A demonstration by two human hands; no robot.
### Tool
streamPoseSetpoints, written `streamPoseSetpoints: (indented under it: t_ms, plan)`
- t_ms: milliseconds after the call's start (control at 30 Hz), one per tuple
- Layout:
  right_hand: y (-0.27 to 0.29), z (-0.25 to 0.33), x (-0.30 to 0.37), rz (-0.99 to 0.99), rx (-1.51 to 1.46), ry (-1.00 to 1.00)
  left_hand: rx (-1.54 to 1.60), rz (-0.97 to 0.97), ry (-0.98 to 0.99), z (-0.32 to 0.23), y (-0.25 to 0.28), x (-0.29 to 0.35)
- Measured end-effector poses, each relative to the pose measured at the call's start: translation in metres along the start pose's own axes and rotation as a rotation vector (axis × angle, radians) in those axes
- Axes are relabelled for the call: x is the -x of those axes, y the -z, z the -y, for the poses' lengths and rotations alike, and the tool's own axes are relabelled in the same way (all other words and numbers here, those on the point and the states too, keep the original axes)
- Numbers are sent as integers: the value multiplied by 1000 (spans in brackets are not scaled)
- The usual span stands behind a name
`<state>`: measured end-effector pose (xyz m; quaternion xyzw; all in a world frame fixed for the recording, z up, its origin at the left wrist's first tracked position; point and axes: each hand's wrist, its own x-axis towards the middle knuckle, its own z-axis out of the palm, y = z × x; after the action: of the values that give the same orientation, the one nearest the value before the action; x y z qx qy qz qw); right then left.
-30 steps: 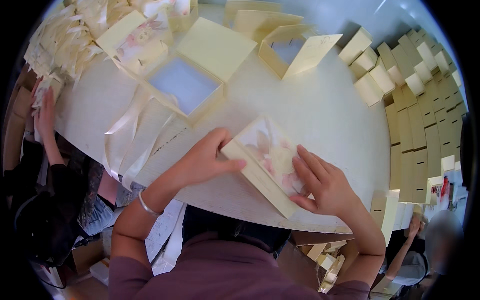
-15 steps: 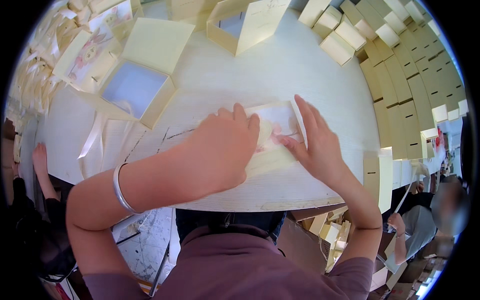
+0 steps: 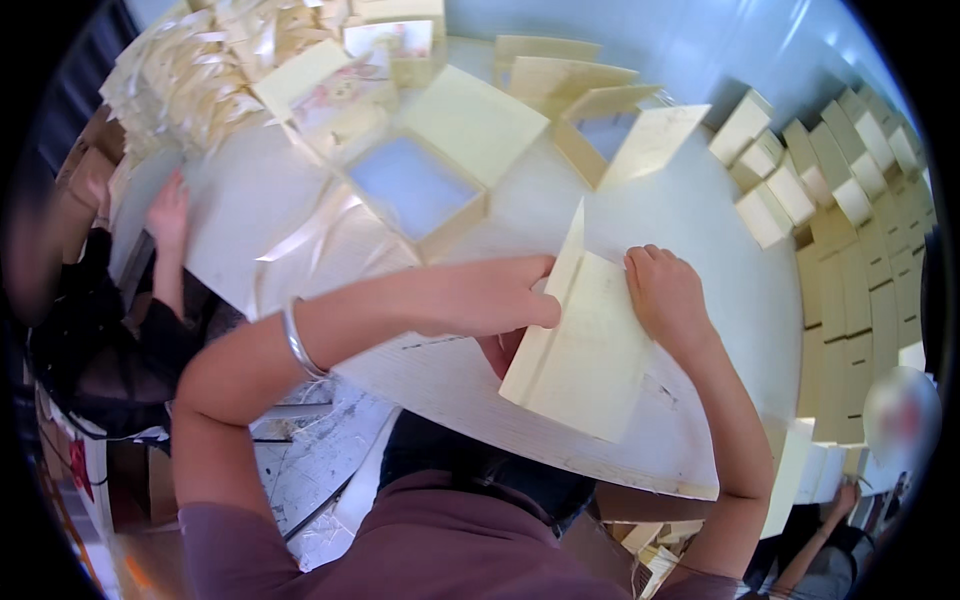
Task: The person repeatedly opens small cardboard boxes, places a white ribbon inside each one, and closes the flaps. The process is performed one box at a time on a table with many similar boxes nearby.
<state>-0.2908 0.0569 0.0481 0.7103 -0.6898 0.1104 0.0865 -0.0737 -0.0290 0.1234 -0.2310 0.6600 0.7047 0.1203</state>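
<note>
A cream cardboard gift box (image 3: 595, 350) is held tilted above the near part of the white table, its plain panels showing and one flap standing up. My left hand (image 3: 490, 300) grips the upright flap at its left side, thumb on the face toward the right and fingers behind. At the far right edge of the box, my right hand (image 3: 670, 298) has its fingers curled onto the panel. The inside of the box is hidden from this view.
An open cream box (image 3: 478, 130) with a pale blue inside stands beyond my left forearm, white ribbon (image 3: 315, 225) beside it. Another open box (image 3: 655, 140) stands farther right. Stacked boxes (image 3: 850, 320) line the right side; beribboned ones (image 3: 190, 80) pile far left. Co-workers sit at both sides.
The box lay flat with its flowered inside showing; now it is raised and tilted, plain panels showing. My left hand has taken hold of its flap, and my right hand's fingers have curled in. The view has shifted.
</note>
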Motion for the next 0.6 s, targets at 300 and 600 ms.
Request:
streamPoseSetpoints:
  t_ms: [300,600]
  plan:
    - [8,54,-23,-93,-734,-183,413,-362,-414,100,-32,0]
    - [41,-51,26,-126,-1172,-226,613,-502,-503,129,-38,6]
